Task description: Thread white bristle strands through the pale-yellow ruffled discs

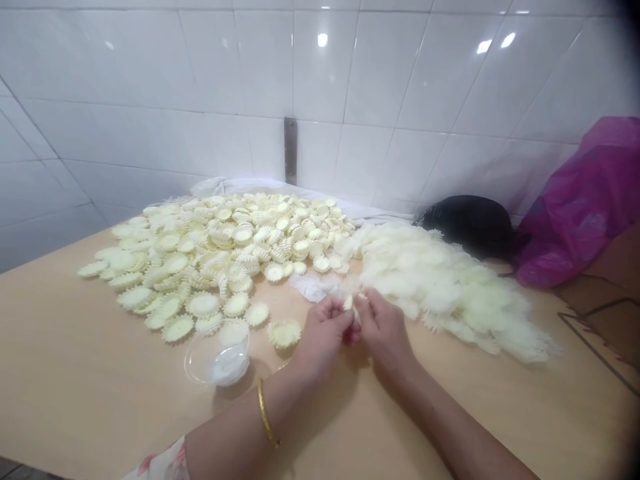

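Observation:
My left hand (pixel 323 333) and my right hand (pixel 383 330) meet above the wooden tabletop (pixel 75 380), pinching a small cream fluted piece (pixel 353 308) between their fingers. Most of that piece is hidden by my fingers. Left of my hands lies a wide heap of cream scalloped cups and discs (pixel 220 247), and a single cupped one (pixel 284 333) sits close to my left hand. To the right, a softer pile of flat, frilled pale discs (pixel 440 287) nearly touches my right hand. A gold bangle (pixel 263 412) circles my left wrist.
A clear plastic bowl (pixel 217 357) holding white powder stands at the heap's front. A white cloth (pixel 313 287) lies behind my hands. A black bag (pixel 473 227) and a magenta plastic bag (pixel 580 207) sit at the back right, against a white tiled wall (pixel 350 67).

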Demonstrator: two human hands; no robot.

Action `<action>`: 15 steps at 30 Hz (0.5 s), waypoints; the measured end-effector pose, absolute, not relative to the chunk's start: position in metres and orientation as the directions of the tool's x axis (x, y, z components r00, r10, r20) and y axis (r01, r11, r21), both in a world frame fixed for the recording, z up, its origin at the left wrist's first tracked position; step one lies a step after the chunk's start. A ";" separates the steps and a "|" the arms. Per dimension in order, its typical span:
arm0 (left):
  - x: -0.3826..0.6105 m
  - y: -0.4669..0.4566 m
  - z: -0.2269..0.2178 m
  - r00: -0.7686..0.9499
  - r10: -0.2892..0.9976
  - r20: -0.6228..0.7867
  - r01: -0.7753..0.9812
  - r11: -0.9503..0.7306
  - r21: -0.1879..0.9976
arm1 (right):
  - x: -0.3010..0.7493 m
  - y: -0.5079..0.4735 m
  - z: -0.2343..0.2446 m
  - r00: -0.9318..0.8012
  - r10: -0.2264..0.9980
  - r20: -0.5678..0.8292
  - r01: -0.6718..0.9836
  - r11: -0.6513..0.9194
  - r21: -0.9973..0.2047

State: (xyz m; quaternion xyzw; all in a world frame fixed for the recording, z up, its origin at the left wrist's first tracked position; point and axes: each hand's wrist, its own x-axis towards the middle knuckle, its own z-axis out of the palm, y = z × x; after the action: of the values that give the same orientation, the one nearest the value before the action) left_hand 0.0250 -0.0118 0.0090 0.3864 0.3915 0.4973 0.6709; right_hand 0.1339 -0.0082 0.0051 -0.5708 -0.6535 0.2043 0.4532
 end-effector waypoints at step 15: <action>0.025 -0.023 0.008 0.198 0.973 0.117 0.009 -0.121 0.993 | 0.150 -0.003 0.015 0.186 0.961 0.206 0.297 0.145 -0.944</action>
State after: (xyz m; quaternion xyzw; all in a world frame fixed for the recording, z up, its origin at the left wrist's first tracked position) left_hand 0.0245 -0.0228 0.0085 0.5814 0.4224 0.4720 0.5108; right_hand 0.1503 -0.0028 0.0145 -0.5700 -0.5517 0.3203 0.5178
